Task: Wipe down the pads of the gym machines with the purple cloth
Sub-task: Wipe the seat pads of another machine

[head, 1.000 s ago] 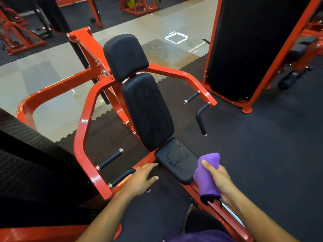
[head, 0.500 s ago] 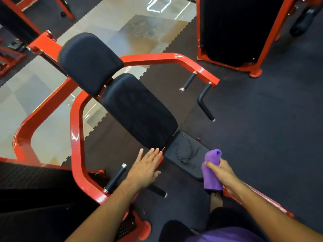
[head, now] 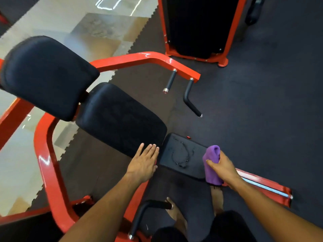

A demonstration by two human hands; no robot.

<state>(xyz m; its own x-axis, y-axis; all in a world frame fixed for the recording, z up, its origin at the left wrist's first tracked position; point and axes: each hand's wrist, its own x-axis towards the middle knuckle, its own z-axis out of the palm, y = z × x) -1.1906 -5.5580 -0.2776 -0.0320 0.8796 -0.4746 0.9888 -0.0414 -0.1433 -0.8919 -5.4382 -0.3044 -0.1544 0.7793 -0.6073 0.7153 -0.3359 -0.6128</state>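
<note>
Feet: two bare feet (head: 176,215) stand on the dark rubber floor mat (head: 262,119) at the bottom of the head view, beside a black bent handle (head: 148,209) of the machine.

Right hand: the right hand (head: 224,169) holds the bunched purple cloth (head: 212,165), thumb across its front and fingers curled behind it, at the right edge of the seat pad.

Left hand: the left hand (head: 144,165) lies flat with fingers straight and together, fingertips on the lower edge of the back pad.

Seat pad: the black seat pad (head: 181,154) sits between the two hands; beads and streaks of liquid glisten on its top.

Back pad: the long black back pad (head: 120,117) slopes up and left from the seat pad.

Head pad: a wider black head pad (head: 47,75), blurred at its edges, sits just above the back pad.

Frame: the red steel frame (head: 45,154) loops around the pads; its far arm carries two black grips (head: 189,96).

Background: a second red-framed machine (head: 197,27) with a black panel stands well apart at the top, next to glossy beige floor tiles (head: 96,30).
</note>
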